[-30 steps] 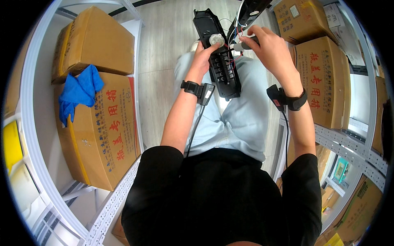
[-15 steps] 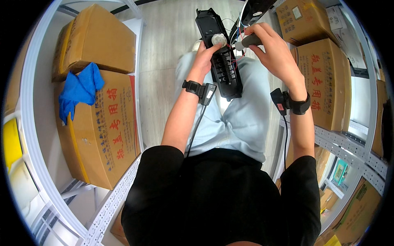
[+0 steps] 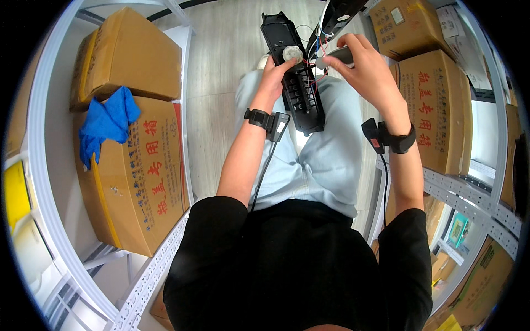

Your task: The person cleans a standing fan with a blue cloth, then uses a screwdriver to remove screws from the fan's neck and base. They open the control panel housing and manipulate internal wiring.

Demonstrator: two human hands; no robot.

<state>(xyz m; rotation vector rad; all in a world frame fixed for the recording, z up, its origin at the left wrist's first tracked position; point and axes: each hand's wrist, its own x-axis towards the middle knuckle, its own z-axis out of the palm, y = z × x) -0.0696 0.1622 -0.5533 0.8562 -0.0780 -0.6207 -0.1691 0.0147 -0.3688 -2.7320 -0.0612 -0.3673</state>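
Observation:
A long black plastic housing (image 3: 307,115) with rows of ribbed slots lies slanted across my thighs. My left hand (image 3: 270,83) is closed on its left edge, the thumb next to a round whitish translucent part (image 3: 292,53) on the housing. My right hand (image 3: 367,69) holds a screwdriver (image 3: 341,55) by its thick grey handle, thumb on the near side and fingers over the far side. Its shaft points left, and the tip meets or hovers by the housing's right edge; which of the two I cannot tell. Thin red, white and blue wires (image 3: 322,43) run beside it.
Another black part (image 3: 334,21) stands beyond the wires. Cardboard boxes (image 3: 141,171) fill the shelf on the left, with a blue cloth (image 3: 110,121) draped over one. More boxes (image 3: 428,110) sit on the right-hand metal rack (image 3: 464,190). Black straps with cabled modules circle both wrists.
My right hand has turned a little around the screwdriver handle, its fingers lifting and shifting. The housing and my left hand have barely moved.

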